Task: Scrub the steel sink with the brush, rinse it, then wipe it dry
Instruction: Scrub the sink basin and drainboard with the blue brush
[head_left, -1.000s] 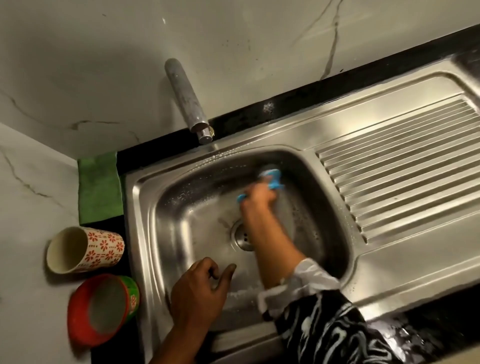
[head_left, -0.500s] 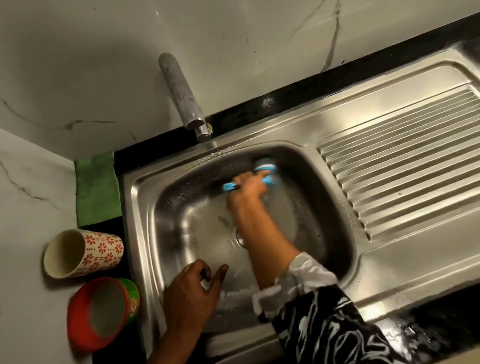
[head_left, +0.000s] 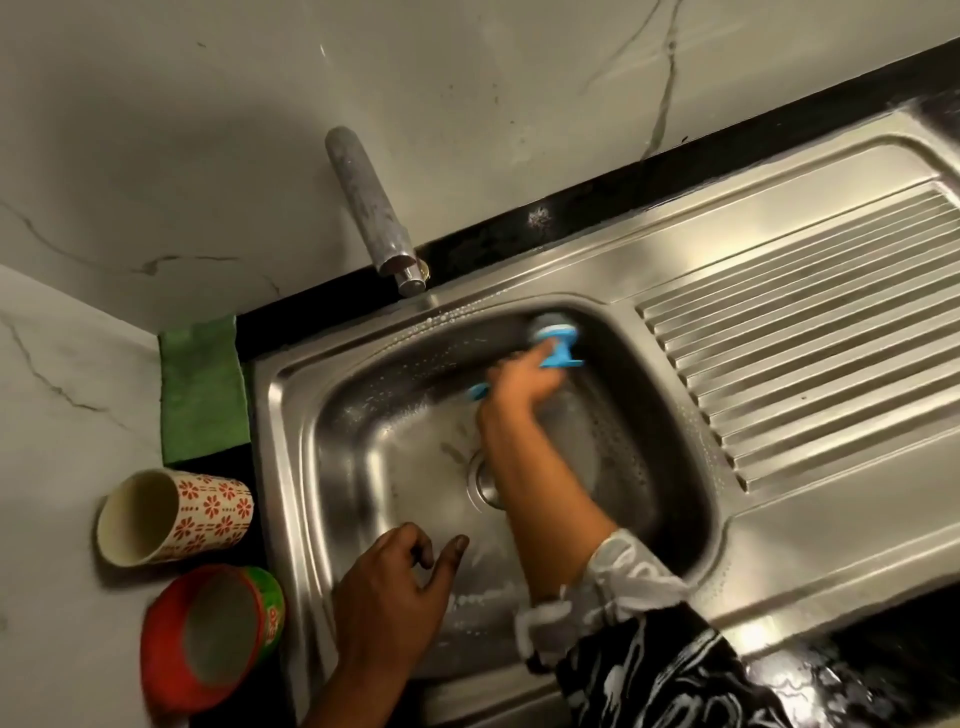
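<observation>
Hands are both over the basin of the steel sink (head_left: 283, 467). The right hand (head_left: 524, 379) reaches to the far side and its fingers are curled around the blue handle of the brush (head_left: 558, 345). The grey head of the brush is against the far wall of the basin, near the far right corner; this part is blurred. The left hand (head_left: 395, 587) is at the near side of the basin and holds nothing, with the fingers loosely bent and the thumb spread out. I cannot tell if it touches the steel. The right arm wears a black and white patterned sleeve (head_left: 649, 670), pushed up from the wrist.

Small drops of water sit on the far wall of the basin, and a little white foam (head_left: 483, 597) lies on the near wall between the two arms. The round drain (head_left: 483, 483) is partly hidden by the right forearm. To the right is the ribbed drainboard (head_left: 805, 364).

A metal tap spout (head_left: 371, 208) comes out from the wall above the far rim. A narrow black counter (head_left: 571, 202) runs behind the sink, under grey-white marble wall tiles (head_left: 467, 78) with dark veins. On the left lie a green cloth (head_left: 202, 389), a cream cup with red flowers (head_left: 176, 514) and, nearer, a red and green tub (head_left: 213, 639).
</observation>
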